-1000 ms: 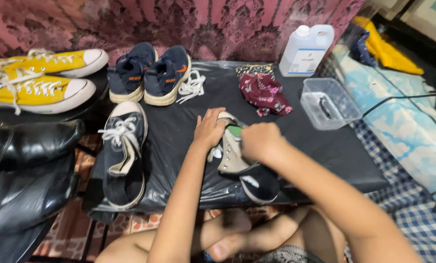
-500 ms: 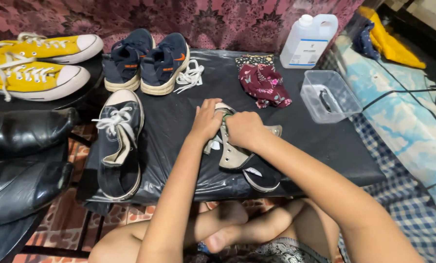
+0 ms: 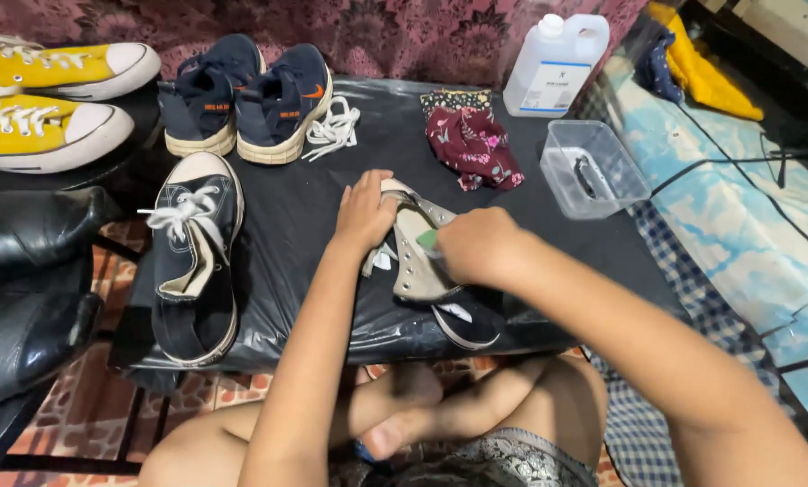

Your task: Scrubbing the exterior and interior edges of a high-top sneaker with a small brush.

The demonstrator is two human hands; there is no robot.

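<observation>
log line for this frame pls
left hand: steadies unlaced black sneaker | right hand: on its opened upper, green item at fingers | surface: black-covered table | beside: laced black sneaker

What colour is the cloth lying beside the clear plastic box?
The cloth is dark red with a small flower pattern, seen best in the head view.

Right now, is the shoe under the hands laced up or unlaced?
Unlaced. The shoe lies spread open, its eyelet rows bare, between the left hand and right hand; loose white laces lie apart beside the navy sneakers.
</observation>
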